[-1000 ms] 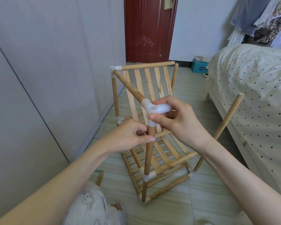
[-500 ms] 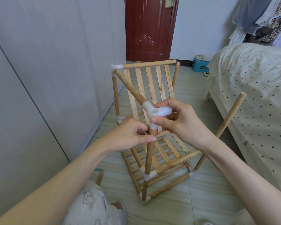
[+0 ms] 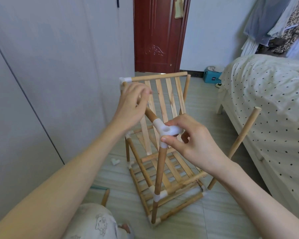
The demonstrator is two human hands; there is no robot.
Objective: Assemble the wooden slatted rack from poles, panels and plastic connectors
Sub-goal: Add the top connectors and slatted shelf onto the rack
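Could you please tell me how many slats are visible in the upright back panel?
4 slats stand side by side under the top rail, running from the left hand to the right pole; the hand may hide more.

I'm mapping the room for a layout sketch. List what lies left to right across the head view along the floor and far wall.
Grey wardrobe panels → small white plastic connector on the floor → dark red wooden door → blue cardboard box → bed with polka-dot cream cover.
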